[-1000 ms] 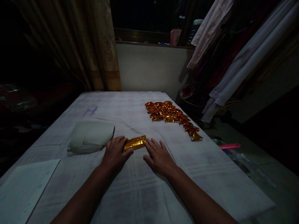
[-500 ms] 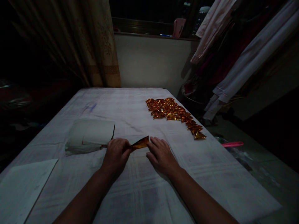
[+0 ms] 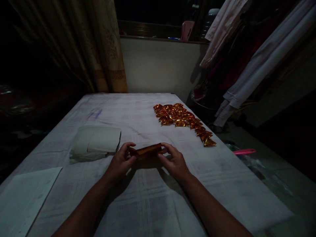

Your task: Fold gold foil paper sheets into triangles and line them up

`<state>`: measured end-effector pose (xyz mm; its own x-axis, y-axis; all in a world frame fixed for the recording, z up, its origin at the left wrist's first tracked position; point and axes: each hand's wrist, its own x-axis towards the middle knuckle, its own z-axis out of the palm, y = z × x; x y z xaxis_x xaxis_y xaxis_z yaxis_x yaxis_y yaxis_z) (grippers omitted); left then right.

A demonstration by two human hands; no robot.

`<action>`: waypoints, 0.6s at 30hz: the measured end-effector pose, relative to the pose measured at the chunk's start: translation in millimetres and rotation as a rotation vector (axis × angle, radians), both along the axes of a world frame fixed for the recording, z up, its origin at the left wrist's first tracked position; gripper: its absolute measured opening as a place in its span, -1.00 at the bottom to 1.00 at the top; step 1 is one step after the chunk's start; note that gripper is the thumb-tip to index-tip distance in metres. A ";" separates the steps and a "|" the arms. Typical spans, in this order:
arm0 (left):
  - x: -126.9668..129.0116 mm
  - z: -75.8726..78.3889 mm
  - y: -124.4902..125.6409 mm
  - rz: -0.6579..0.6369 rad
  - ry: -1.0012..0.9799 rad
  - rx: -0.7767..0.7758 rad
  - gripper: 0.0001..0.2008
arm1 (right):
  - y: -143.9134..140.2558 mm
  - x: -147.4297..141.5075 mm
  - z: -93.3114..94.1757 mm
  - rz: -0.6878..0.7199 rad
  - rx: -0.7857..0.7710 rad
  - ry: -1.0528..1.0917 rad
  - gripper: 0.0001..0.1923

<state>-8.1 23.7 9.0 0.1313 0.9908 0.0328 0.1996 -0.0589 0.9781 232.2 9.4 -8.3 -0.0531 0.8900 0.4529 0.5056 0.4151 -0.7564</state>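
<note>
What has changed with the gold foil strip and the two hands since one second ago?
The gold foil strip, earlier flat on the white cloth under the left hand, is now lifted; both hands pinch its ends, the right hand having taken hold. The pile of folded gold foil pieces and the white bundle stayed put.

A white folded bundle (image 3: 95, 144) lies at 9 o'clock, gold folded pieces (image 3: 184, 120) at 1 o'clock, curtain (image 3: 98, 46) behind.

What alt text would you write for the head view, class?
Two bare hands, left hand and right hand, hold a folded gold foil strip above a white-covered table. Folded gold pieces lie far right, a white bundle left.
</note>
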 end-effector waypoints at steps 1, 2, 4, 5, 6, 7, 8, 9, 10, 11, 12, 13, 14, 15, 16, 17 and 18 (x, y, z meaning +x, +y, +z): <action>1.2 0.9 -0.6 0.012 -0.060 -0.035 -0.60 | -1.1 -1.4 1.1 0.005 -0.052 0.063 -0.63; 2.5 2.1 -1.3 0.022 -0.119 -0.070 -0.56 | -2.1 -2.8 2.0 0.015 -0.108 0.128 -0.62; 4.9 4.7 -2.8 0.039 -0.226 -0.136 -0.48 | -3.4 -5.4 3.3 0.052 -0.200 0.231 -0.58; 5.9 5.8 -3.5 0.045 -0.266 -0.163 -0.44 | -3.8 -6.4 3.8 0.068 -0.223 0.265 -0.56; 6.8 6.6 -4.1 0.050 -0.293 -0.186 -0.41 | -4.1 -7.2 4.1 0.077 -0.231 0.286 -0.54; 7.5 6.9 -4.4 0.053 -0.309 -0.203 -0.39 | -4.4 -7.8 4.2 0.080 -0.230 0.293 -0.52; 8.1 6.6 -4.5 0.057 -0.313 -0.213 -0.37 | -4.7 -8.1 4.0 0.075 -0.225 0.287 -0.50; 8.4 5.7 -4.3 0.059 -0.308 -0.218 -0.36 | -5.0 -8.4 3.6 0.063 -0.222 0.270 -0.48; 8.5 4.3 -3.8 0.065 -0.297 -0.216 -0.35 | -5.3 -8.4 2.9 0.047 -0.225 0.244 -0.46; 8.3 2.5 -3.0 0.070 -0.280 -0.212 -0.35 | -5.5 -8.3 1.9 0.037 -0.234 0.207 -0.44; 7.7 0.5 -2.0 0.076 -0.257 -0.206 -0.34 | -5.7 -8.1 0.9 0.033 -0.245 0.166 -0.43; 6.8 -1.6 -1.0 0.077 -0.230 -0.198 -0.34 | -5.7 -7.7 0.0 0.030 -0.252 0.128 -0.42; 5.6 -3.5 0.1 0.070 -0.201 -0.190 -0.33 | -5.5 -7.1 -0.8 0.028 -0.251 0.097 -0.41; 4.0 -5.2 1.0 0.057 -0.171 -0.182 -0.32 | -5.0 -6.3 -1.4 0.025 -0.241 0.076 -0.40; 2.1 -6.5 1.8 0.041 -0.138 -0.170 -0.31 | -4.2 -5.3 -1.7 0.019 -0.221 0.064 -0.40; 0.1 -7.5 2.3 0.022 -0.100 -0.156 -0.30 | -3.2 -4.2 -1.8 0.014 -0.195 0.058 -0.40; -1.9 -8.0 2.5 0.003 -0.057 -0.137 -0.30 | -1.9 -3.0 -1.7 0.011 -0.170 0.054 -0.40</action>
<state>-10.1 26.2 1.0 0.1303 0.9869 -0.0953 0.1431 0.0764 0.9868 229.2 7.5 -10.0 -0.0427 0.9533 0.2988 0.4588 0.2844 -0.8418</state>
